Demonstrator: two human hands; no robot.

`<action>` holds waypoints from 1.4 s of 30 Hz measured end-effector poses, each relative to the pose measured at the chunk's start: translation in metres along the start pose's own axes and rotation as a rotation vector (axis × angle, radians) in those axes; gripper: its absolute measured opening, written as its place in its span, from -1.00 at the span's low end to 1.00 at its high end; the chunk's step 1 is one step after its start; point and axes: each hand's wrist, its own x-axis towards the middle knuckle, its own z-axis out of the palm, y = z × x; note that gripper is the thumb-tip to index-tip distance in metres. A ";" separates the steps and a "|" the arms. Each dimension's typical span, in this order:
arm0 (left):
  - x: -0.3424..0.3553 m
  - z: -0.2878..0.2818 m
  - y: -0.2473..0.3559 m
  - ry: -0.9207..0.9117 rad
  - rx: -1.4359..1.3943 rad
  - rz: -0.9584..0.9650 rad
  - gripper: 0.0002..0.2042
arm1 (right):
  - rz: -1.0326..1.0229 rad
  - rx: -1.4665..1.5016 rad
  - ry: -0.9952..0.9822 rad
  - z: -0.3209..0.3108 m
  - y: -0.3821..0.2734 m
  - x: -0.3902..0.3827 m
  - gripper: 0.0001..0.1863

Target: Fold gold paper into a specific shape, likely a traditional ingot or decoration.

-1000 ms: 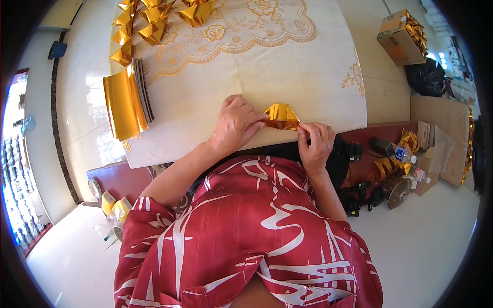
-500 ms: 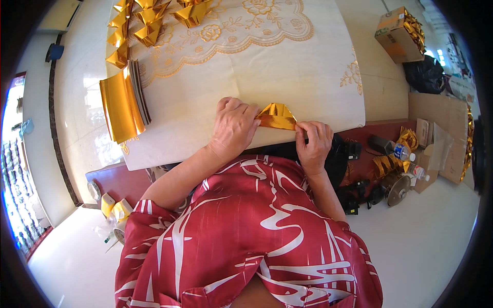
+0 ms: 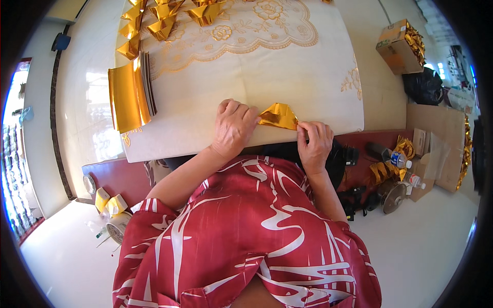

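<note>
A folded piece of gold foil paper (image 3: 278,116) is stretched between my two hands, close to the near edge of the table. My left hand (image 3: 233,128) pinches its left end, with the fingers curled. At its right corner, my right hand (image 3: 314,141) grips it between thumb and forefinger. The piece is wide along the bottom and narrower at the top. To the left lies a stack of gold foil sheets (image 3: 128,95), gold on top with dark edges. Finished-looking folded gold foil ingots (image 3: 162,28) stand in rows at the far left.
An embroidered cream tablecloth (image 3: 205,82) covers the table. A red bench (image 3: 123,177) runs along its near side. At right are a cardboard box of gold pieces (image 3: 401,46), a black bag (image 3: 423,86), plastic bottles (image 3: 400,159) and a round metal lid (image 3: 394,198).
The folded foil's top now looks flatter and more pointed, its raised facets less distinct. Both hands keep their grip at its ends. The view has shifted slightly.
</note>
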 end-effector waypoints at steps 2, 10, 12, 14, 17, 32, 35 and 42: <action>-0.002 0.000 0.011 0.019 0.010 0.058 -0.77 | -0.012 -0.013 0.010 -0.003 0.000 0.002 -0.85; -0.018 0.020 0.053 -0.359 0.072 0.401 -0.27 | -0.029 -0.059 -0.021 -0.001 0.001 0.000 -0.88; -0.022 0.023 0.052 -0.367 0.085 0.370 -0.25 | -0.029 -0.062 -0.027 -0.002 0.001 0.000 -0.89; -0.021 0.022 0.051 -0.383 0.094 0.358 -0.22 | -0.022 -0.076 -0.027 -0.002 0.002 -0.002 -0.88; -0.022 0.022 0.054 -0.428 0.126 0.299 -0.20 | -0.047 -0.080 -0.022 -0.001 0.003 -0.001 -0.89; -0.017 0.033 0.063 -0.310 0.107 0.173 -0.22 | -0.095 -0.068 -0.142 -0.018 0.006 -0.021 -0.57; -0.014 0.037 0.067 -0.296 0.138 0.157 -0.22 | -0.110 -0.118 -0.156 -0.021 0.006 -0.022 -0.58; -0.014 0.042 0.072 -0.253 0.198 0.145 -0.20 | -0.147 -0.163 -0.187 -0.024 0.015 -0.023 -0.59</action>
